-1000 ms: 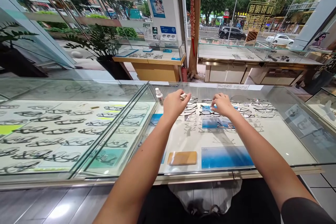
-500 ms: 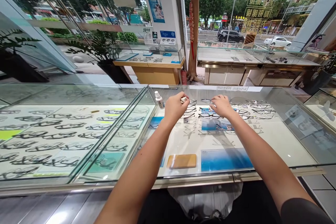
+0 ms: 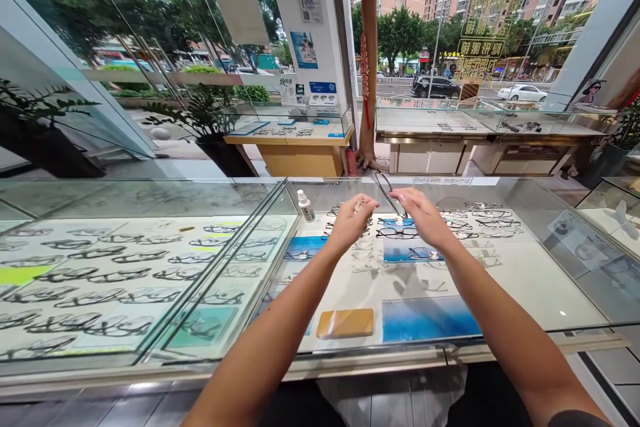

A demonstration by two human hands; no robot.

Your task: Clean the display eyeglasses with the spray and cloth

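My right hand (image 3: 423,217) grips a pair of eyeglasses (image 3: 385,192) above the glass counter, its thin dark temples pointing up and away from me. Just to its left, my left hand (image 3: 349,225) is closed, fingertips together around a small whitish piece that looks like a folded cloth, mostly hidden by the fingers. The two hands are apart. Beneath them, rows of eyeglasses lie in the display case, among them a dark-framed pair (image 3: 397,233) over a blue card. A white spray bottle (image 3: 305,207) stands left of my left hand.
A tan case (image 3: 345,323) and a blue sheet (image 3: 430,320) lie toward the near edge. Another glass case (image 3: 115,240) with several rows of eyeglasses adjoins on the left. Beyond the counter are a wooden post (image 3: 368,67), potted plants and further display cases by the windows.
My right hand has lifted the eyeglasses off the counter area, temples now raised. My left hand, still closed, has turned toward them. The view has tilted up slightly.
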